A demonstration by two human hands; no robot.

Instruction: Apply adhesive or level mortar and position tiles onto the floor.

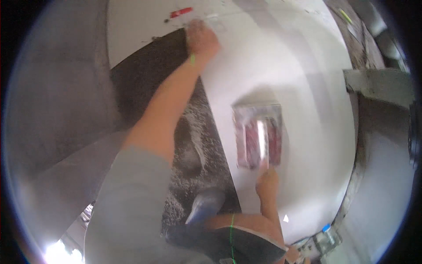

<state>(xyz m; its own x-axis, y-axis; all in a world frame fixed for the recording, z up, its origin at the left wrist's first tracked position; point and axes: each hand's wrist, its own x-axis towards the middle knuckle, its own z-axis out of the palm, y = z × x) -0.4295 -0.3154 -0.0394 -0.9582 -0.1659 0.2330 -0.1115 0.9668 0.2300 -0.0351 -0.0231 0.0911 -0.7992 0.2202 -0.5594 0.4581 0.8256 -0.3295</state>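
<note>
From here the pale slab (307, 127) looks laid but the dark gritty strip (222, 176) to its left lies uncovered, the right hand (267, 181) grips a flat rectangular tool (262, 136) over the slab's left half, and the left hand (202, 38), its spread too blurred to tell, is at the slab's far left.
</note>
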